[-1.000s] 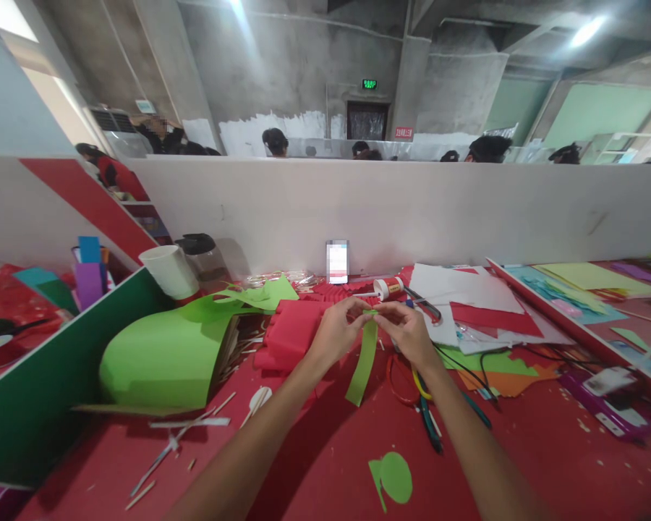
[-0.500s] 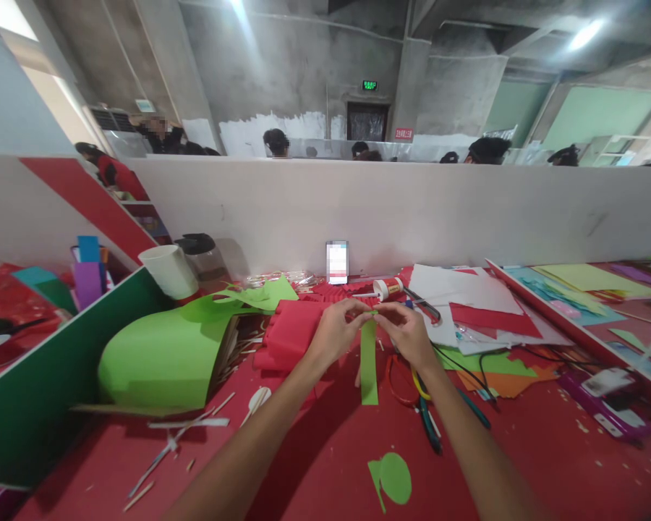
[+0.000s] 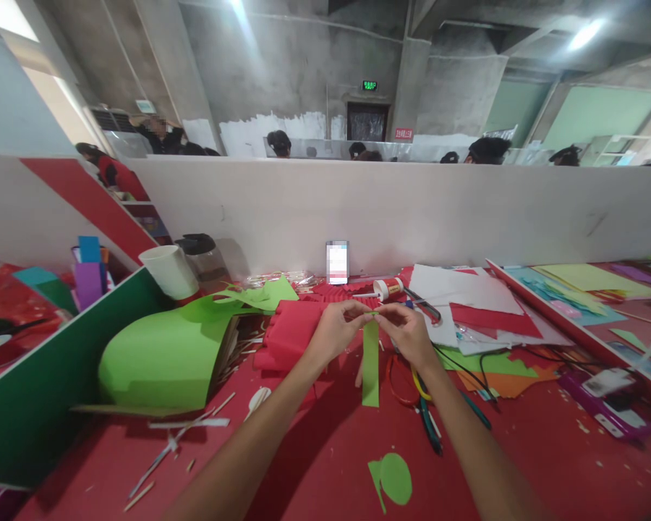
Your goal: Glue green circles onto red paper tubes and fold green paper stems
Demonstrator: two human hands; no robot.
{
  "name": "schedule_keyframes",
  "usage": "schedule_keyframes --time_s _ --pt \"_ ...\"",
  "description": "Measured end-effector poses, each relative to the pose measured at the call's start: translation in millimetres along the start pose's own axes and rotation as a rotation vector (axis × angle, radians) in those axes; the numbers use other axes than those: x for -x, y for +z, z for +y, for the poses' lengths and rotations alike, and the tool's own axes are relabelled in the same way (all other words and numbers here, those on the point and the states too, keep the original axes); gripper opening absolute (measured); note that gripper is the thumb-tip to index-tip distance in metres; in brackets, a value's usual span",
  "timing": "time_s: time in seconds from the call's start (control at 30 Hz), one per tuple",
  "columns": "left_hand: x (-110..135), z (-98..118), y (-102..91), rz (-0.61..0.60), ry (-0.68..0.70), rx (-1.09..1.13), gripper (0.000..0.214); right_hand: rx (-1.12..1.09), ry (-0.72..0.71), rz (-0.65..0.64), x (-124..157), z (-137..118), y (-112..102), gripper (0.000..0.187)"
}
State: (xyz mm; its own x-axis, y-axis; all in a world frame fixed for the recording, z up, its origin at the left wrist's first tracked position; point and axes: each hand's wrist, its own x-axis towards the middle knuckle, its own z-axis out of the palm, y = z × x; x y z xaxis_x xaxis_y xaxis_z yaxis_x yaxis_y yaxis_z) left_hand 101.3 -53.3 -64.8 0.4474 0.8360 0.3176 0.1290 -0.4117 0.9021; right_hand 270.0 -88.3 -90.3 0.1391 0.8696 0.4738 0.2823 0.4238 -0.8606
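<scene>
Both hands meet in front of me over the red table (image 3: 325,463). Between my left hand (image 3: 339,329) and my right hand (image 3: 406,329), the fingertips pinch the top end of a green paper strip (image 3: 370,369). The strip hangs straight down; its upper end is mostly hidden by the fingers. Left of my left hand lies a red paper bundle (image 3: 290,333). Beneath my right hand and forearm are pliers with dark handles (image 3: 430,427) and a red-handled tool (image 3: 398,383). Closer to me lie a green paper oval (image 3: 396,477) and a thin green scrap (image 3: 377,481).
A curled green sheet (image 3: 163,354) and a white cup (image 3: 169,271) stand at left, beside a green divider (image 3: 48,369). A phone (image 3: 337,262) leans on the partition. White sheets (image 3: 466,289), a glue bottle (image 3: 388,289) and a purple device (image 3: 602,405) are at right.
The hanging end of the green strip has swung very slightly to the right. Both hands keep nearly the same place and pinch.
</scene>
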Motion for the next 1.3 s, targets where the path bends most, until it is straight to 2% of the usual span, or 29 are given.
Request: schedule_keyframes --time_s 0.23,0.63,0.83,0.97,1.13,1.3 --pt "1 1 1.3 0.033 -0.015 -0.033 0.024 -0.024 0.007 -0.045 1 -4 0 0.02" --pt "6 -4 3.9 0.045 0.078 -0.255 0.016 0.135 -0.107 -0.103 4 3 4 0.016" --pt "3 -1 -2.0 -0.049 0.041 -0.106 0.031 0.193 -0.155 -0.078 6 -3 4 0.014" --pt "2 1 -4.0 -0.114 -0.004 0.01 0.026 0.226 -0.174 -0.07 6 -7 4 0.014" --pt "1 -1 -4.2 -0.092 -0.023 0.042 0.019 0.16 -0.116 -0.084 5 -5 3 0.012" --pt "0 -2 -4.7 -0.072 -0.033 -0.016 0.028 0.104 -0.117 -0.122 4 -2 3 0.013"
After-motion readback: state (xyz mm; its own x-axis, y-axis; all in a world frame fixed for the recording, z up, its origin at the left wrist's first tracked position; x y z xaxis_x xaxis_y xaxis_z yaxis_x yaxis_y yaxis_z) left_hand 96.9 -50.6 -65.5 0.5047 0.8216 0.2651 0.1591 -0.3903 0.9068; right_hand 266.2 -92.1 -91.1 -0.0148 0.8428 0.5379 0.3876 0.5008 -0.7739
